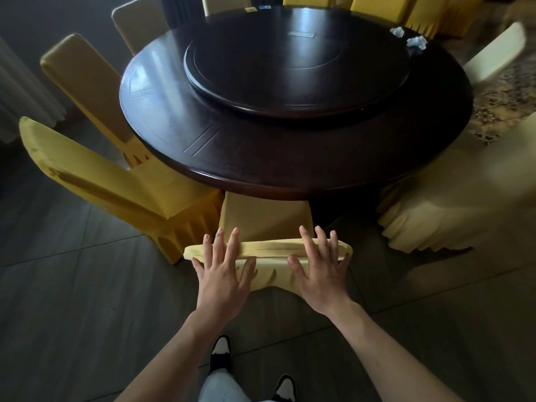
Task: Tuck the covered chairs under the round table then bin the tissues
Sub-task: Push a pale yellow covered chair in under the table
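My left hand (223, 271) and right hand (319, 268) lie flat and spread, fingers apart, on the top rail of the near chair (268, 248), its seat already under the round table (290, 158). Pushing unevenly could swing it into the yellow chair (121, 187) close on the left. The tissues (409, 37) sit far right on the tabletop, well out of reach.

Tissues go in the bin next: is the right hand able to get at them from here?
Probably not: the tissues lie at the table's far right edge, and the right hand rests on the chair.
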